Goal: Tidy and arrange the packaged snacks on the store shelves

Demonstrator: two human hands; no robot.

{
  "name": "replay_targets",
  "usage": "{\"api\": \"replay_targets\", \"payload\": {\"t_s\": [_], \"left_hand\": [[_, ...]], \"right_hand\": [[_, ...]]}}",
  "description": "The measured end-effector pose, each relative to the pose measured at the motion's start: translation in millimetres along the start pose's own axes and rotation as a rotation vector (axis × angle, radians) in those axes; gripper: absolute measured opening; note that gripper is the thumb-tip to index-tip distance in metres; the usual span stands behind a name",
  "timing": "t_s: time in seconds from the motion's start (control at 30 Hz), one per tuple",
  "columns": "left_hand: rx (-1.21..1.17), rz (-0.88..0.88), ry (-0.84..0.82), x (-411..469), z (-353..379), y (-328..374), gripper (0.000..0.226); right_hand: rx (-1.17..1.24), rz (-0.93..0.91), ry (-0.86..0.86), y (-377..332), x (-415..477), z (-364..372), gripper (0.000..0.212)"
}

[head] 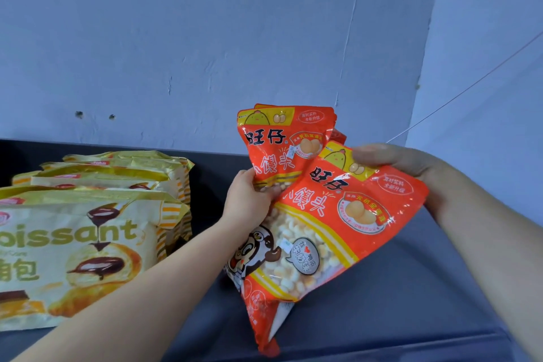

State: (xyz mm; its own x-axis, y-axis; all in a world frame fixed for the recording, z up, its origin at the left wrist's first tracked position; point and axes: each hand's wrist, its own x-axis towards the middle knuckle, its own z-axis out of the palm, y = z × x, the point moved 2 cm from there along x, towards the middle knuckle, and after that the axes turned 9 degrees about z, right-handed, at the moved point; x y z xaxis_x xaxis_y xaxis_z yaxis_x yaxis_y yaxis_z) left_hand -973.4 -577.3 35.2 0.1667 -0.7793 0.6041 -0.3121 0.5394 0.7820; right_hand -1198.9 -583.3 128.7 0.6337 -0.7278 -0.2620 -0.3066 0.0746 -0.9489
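Observation:
Several red-orange snack bags stand bunched together on the dark shelf [396, 288]. My left hand [249, 194] grips the left edge of the rear bags [273, 141], which stand upright. My right hand [402, 161] pinches the top corner of the front bag [332, 229], which tilts to the right and shows small round biscuits through a clear window. Its bottom corner rests near the shelf's front edge.
A row of yellow croissant bags [73, 247] stands on the left of the shelf, one behind the other. A pale blue wall [235, 38] rises behind the shelf, and a side panel [484, 67] closes it off on the right. Dark shelf surface shows between the two groups.

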Motion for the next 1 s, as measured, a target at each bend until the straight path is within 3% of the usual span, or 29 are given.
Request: {"api": "replay_targets", "payload": {"t_s": [0.1,0.27,0.33,0.4,0.5,0.67,0.77,0.87,0.93,1.0], "left_hand": [[-0.087,-0.023,-0.053,4.2,-1.1,5.4,0.018],[-0.032,-0.033,-0.149,13.0,-4.2,13.8,0.015],[-0.02,-0.013,-0.191,11.9,-6.4,16.0,0.017],[0.011,0.026,-0.208,7.7,-8.9,15.7,0.022],[0.045,0.05,-0.235,-0.7,-10.8,9.8,0.027],[0.192,0.138,-0.186,-1.2,-6.7,12.6,0.016],[0.277,0.1,-0.27,-1.6,-6.8,16.2,0.023],[-0.072,-0.022,-0.186,-5.3,-14.2,25.5,0.038],[-0.259,0.042,0.034,-7.0,-20.6,32.7,0.044],[-0.243,0.174,0.075,-6.8,-21.5,39.1,0.055]], "right_hand": [[-0.348,0.022,0.289,-14.7,-0.7,4.5,0.035],[-0.835,-0.376,0.734,-63.0,-5.3,28.8,0.027],[-0.955,-0.545,0.832,-77.6,-5.4,39.7,0.017],[-0.993,-0.643,0.882,-80.7,0.5,45.5,0.012],[-1.018,-0.609,0.92,-72.0,15.0,45.5,0.009],[-1.054,-0.584,0.931,-69.2,26.1,44.0,0.029],[-1.089,-0.523,0.903,-71.9,27.3,45.8,0.031],[-1.112,-0.531,0.971,-73.0,27.2,43.9,0.023],[-1.141,-0.542,1.009,-72.7,27.0,45.1,0.025],[-1.167,-0.545,1.031,-72.5,27.6,47.0,0.029]]}}
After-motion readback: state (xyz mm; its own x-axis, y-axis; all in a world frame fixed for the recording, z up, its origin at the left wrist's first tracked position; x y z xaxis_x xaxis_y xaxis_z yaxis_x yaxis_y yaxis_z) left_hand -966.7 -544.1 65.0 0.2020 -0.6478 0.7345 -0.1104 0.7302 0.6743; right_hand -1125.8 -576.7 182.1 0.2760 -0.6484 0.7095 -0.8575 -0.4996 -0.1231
